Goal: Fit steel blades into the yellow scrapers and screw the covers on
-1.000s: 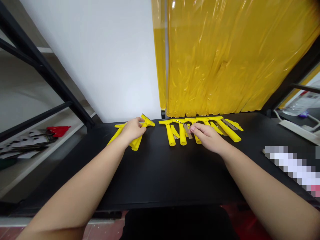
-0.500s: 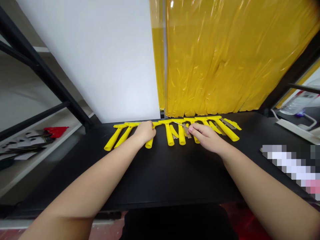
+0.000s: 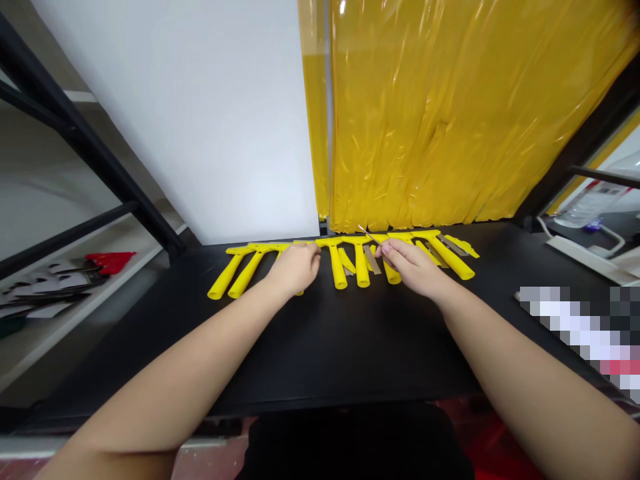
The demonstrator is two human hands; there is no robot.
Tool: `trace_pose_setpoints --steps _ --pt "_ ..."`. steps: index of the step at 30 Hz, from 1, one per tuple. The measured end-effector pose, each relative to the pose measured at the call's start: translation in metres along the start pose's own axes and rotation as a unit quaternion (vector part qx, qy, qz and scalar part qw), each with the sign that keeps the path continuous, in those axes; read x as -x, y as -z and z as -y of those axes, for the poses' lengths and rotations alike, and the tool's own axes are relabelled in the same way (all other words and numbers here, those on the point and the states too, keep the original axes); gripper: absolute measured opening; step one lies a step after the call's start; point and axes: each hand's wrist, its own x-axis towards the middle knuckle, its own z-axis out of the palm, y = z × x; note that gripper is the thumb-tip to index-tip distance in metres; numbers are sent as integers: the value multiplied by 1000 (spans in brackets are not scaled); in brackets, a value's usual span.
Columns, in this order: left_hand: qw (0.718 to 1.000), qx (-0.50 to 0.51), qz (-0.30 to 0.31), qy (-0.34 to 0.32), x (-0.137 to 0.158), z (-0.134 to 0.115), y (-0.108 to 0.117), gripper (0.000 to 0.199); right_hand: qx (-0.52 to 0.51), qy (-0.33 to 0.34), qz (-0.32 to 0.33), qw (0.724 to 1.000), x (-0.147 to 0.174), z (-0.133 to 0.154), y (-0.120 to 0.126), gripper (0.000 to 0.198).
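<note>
On the black surface (image 3: 340,353), a yellow T-shaped tool (image 3: 339,268) lies between the two hands, its crosspiece along the far edge and its handle running towards the near edge. The left hand (image 3: 295,268), just left of it, is the nearer; it curls over a neighbouring yellow handle (image 3: 300,293), though whether the hidden fingers grip it I cannot tell. The right hand (image 3: 410,263) pinches a thin metal rod (image 3: 369,235), the tip pointing leftward to the far edge.
</note>
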Motion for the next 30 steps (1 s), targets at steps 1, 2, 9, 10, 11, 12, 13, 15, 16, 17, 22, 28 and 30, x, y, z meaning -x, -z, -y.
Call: trace_pose_setpoints --steps 1,2,9,10,11,12,13,15,16,17,22,28,30 --pt "1000 8 12 -27 2 -5 0 38 -14 -7 -10 1000 -1 -2 0 37" --pt "999 14 24 -46 2 -9 -1 38 -28 -13 -17 999 -2 -4 0 37" --pt "994 26 70 -81 -23 -28 -12 44 -50 -32 -27 998 -6 -6 2 29" --pt "994 24 73 -79 -27 -30 -13 44 -43 -28 -27 998 -7 -7 2 29" --pt "994 21 75 -76 -29 -31 -13 43 -34 -23 -28 999 -8 -7 3 28" --pt "994 19 78 -72 -31 -32 -14 42 -25 -19 -29 999 -8 -8 3 27" --pt "994 18 79 -68 -32 -34 -15 40 -18 -16 -30 999 -9 -9 4 26" --pt "995 18 79 -60 -32 -36 -16 37 -8 -16 -32 999 -10 -12 5 24" --pt "995 20 77 -56 -32 -36 -16 35 -7 -18 -33 999 -10 -14 5 24" --pt "996 22 75 -52 -32 -36 -16 32 -7 -20 -35 999 -10 -15 5 23" --pt "997 42 61 -34 -29 -30 -9 25 16 -12 -40 999 -11 -16 6 23" --pt "996 82 41 -21 -17 -14 11 27 70 4 -50 996 -11 -14 9 23" --pt "994 98 32 -21 -9 -8 17 30 67 2 1 998 -8 -12 12 22"
